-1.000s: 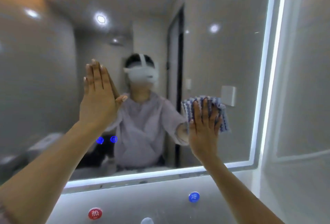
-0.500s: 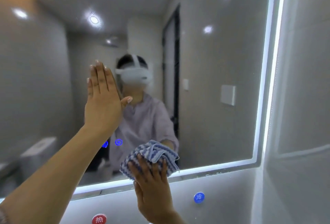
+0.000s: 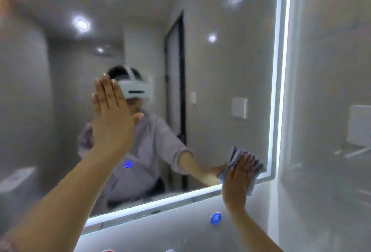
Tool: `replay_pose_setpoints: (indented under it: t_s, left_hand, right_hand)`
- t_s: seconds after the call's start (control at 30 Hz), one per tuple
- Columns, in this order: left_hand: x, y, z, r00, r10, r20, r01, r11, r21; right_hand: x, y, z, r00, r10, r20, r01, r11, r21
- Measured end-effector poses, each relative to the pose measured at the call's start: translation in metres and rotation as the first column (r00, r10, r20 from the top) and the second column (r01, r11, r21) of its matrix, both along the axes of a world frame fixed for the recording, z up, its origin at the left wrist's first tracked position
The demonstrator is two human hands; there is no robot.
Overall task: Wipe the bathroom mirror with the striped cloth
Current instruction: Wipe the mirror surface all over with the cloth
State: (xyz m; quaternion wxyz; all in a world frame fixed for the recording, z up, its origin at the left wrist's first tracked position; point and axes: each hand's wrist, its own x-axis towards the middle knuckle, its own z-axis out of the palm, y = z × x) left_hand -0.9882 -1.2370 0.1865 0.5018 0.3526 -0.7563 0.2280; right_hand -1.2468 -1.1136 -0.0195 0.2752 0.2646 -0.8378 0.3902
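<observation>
The bathroom mirror [image 3: 230, 66] fills most of the head view, framed by a lit white strip. My right hand [image 3: 237, 179] presses the blue-and-white striped cloth [image 3: 256, 168] flat against the glass at the mirror's lower right corner, partly over the lit edge. My left hand [image 3: 111, 119] rests flat on the glass left of centre, fingers together and pointing up, holding nothing. The reflection shows a person in a pale top wearing a white headset.
The lit frame [image 3: 281, 71] runs down the right side and along the bottom. Below the mirror, a blue round button [image 3: 215, 218] sits on the grey wall. A glossy tiled wall [image 3: 331, 91] stands to the right.
My right hand slid the cloth down from the mirror's right side to the bottom centre, then right to the lower right corner. My left hand stayed flat on the glass.
</observation>
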Motion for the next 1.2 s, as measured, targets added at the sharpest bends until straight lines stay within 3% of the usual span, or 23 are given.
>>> replay_pose_setpoints:
  t_s: [0.13, 0.27, 0.43, 0.57, 0.67, 0.8, 0.97, 1.1, 1.2]
  left_hand:
    - [-0.001, 0.001, 0.001, 1.0, -0.018, -0.003, 0.018, 1.0, 0.001]
    - [-0.002, -0.001, 0.0, 1.0, -0.028, -0.007, 0.028, 1.0, 0.013]
    - [0.0, -0.002, 0.0, 0.999, -0.048, -0.015, 0.048, 0.999, 0.006]
    - [0.001, -0.006, -0.002, 1.0, -0.028, 0.009, 0.028, 0.999, -0.016]
    - [0.002, -0.008, -0.001, 1.0, -0.003, 0.025, 0.004, 1.0, -0.021]
    - [0.002, -0.008, 0.001, 0.998, 0.031, 0.054, -0.03, 0.999, -0.021]
    - [0.0, -0.007, 0.002, 0.994, 0.087, 0.072, -0.086, 0.996, -0.006]
    - [-0.002, -0.006, 0.002, 0.991, 0.118, 0.062, -0.12, 0.992, 0.043]
    - [-0.001, -0.002, 0.003, 0.992, 0.114, 0.052, -0.117, 0.991, 0.069]
  right_hand:
    - [0.037, -0.017, -0.005, 0.972, 0.11, -0.205, -0.136, 0.984, -0.115]
    - [0.082, -0.027, -0.008, 0.844, 0.336, -0.418, -0.343, 0.937, 0.061]
    - [0.073, -0.027, -0.009, 0.812, 0.381, -0.441, -0.368, 0.922, 0.121]
    - [0.046, -0.022, -0.011, 0.75, 0.378, -0.543, -0.349, 0.923, 0.161]
    - [0.006, -0.013, -0.006, 0.822, 0.288, -0.492, -0.279, 0.956, 0.094]
    - [-0.08, 0.016, 0.007, 0.964, 0.065, -0.256, -0.074, 0.997, -0.025]
    - [-0.122, 0.038, 0.03, 0.995, 0.027, -0.093, -0.051, 0.963, -0.264]
    - [-0.103, 0.029, 0.027, 0.991, 0.02, -0.129, -0.064, 0.936, -0.345]
    - [-0.072, 0.018, 0.022, 0.96, 0.14, -0.242, -0.209, 0.935, -0.287]
